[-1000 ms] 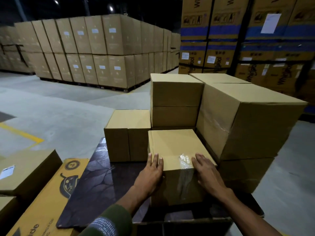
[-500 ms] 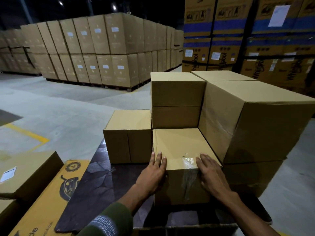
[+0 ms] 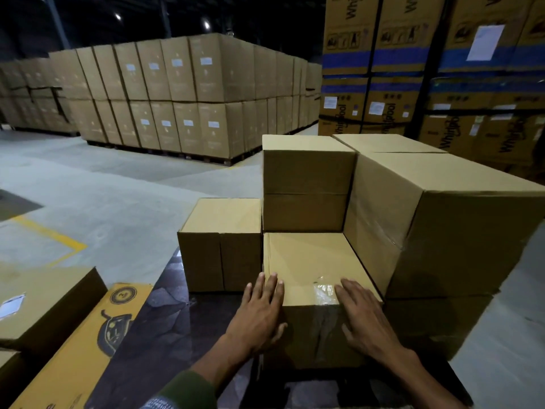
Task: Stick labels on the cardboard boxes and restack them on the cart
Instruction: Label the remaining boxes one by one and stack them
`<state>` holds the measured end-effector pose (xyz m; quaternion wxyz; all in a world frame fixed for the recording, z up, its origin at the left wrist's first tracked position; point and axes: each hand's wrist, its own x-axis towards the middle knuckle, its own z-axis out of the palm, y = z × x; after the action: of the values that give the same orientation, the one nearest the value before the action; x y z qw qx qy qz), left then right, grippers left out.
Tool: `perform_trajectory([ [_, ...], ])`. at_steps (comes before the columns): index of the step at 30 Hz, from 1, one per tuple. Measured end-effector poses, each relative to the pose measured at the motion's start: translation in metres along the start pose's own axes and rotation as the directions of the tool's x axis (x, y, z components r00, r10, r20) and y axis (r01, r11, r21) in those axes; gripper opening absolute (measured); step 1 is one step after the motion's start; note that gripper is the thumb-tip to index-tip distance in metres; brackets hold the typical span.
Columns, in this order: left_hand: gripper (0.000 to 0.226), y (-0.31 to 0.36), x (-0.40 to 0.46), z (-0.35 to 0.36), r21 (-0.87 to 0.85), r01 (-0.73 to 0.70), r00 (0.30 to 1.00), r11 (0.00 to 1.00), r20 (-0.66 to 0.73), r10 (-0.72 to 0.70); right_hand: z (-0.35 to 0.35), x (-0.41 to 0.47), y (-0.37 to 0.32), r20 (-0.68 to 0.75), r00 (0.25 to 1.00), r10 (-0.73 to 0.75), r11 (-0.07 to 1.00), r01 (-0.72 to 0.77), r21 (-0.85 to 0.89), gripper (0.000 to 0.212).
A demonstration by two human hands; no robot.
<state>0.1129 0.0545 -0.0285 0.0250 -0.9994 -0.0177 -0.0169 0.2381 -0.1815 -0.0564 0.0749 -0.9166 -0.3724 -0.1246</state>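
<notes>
The cardboard box (image 3: 312,267) you are handling sits at the near edge of the cart (image 3: 165,329), on its dark, marbled-looking deck, with clear tape (image 3: 323,290) running over its top front edge and no writing that can be read on it. Your left hand (image 3: 259,317) lies flat against its left front corner, fingers straight and reaching onto the top; your right hand (image 3: 365,317) lies flat over the right front edge, fingers spread just beside the tape. The hands are apart, neither curled round anything. The box is flush against a low box (image 3: 221,246) on its left, a two-high stack (image 3: 306,181) behind it and a large carton (image 3: 448,231) on its right; all are closed, so their contents do not show. To your left a yellow carton (image 3: 88,349) bears a round emblem and a dark drawing, perhaps a scooter. A brown box (image 3: 44,305) beside it carries a white label (image 3: 10,305), too blurred to read. Tall cartons (image 3: 383,84) at the back right read "Whirlpool"
</notes>
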Motion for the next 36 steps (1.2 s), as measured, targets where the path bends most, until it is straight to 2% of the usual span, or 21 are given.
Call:
perform_trajectory([
  [6,0.086,-0.006,-0.022,-0.004,0.028,0.061,0.997,0.998,-0.05,-0.059,-0.006,0.002,-0.013,-0.098,0.993,-0.071,0.984,0.086,0.154,0.067],
  [9,0.081,-0.015,-0.039,-0.005,0.011,0.147,0.978,0.989,-0.15,-0.143,-0.009,0.011,-0.035,-0.202,0.973,-0.116,0.957,0.163,0.24,0.051],
  [13,0.076,-0.033,-0.077,-0.002,0.044,0.323,0.925,0.945,-0.224,-0.306,-0.011,0.033,-0.079,-0.302,0.934,-0.192,0.925,0.275,0.261,0.042],
  [18,0.078,-0.065,-0.15,-0.006,0.088,0.576,0.81,0.813,-0.197,-0.553,-0.003,0.066,-0.169,-0.371,0.859,-0.354,0.816,0.477,0.325,0.039],
  [23,0.078,-0.101,-0.234,-0.006,0.137,0.728,0.685,0.672,-0.184,-0.705,0.0,0.077,-0.273,-0.338,0.796,-0.502,0.693,0.604,0.395,0.041],
  [25,0.079,-0.118,-0.261,-0.009,0.129,0.784,0.621,0.607,-0.172,-0.765,0.001,0.078,-0.31,-0.313,0.767,-0.56,0.641,0.641,0.422,0.043],
  [28,0.08,-0.143,-0.291,-0.004,0.1,0.826,0.563,0.554,-0.16,-0.811,0.007,0.081,-0.352,-0.272,0.727,-0.63,0.585,0.675,0.449,0.042],
  [36,0.079,-0.226,-0.351,0.039,0.005,0.917,0.396,0.398,-0.115,-0.911,0.039,0.11,-0.453,-0.127,0.664,-0.737,0.549,0.697,0.461,0.047],
])
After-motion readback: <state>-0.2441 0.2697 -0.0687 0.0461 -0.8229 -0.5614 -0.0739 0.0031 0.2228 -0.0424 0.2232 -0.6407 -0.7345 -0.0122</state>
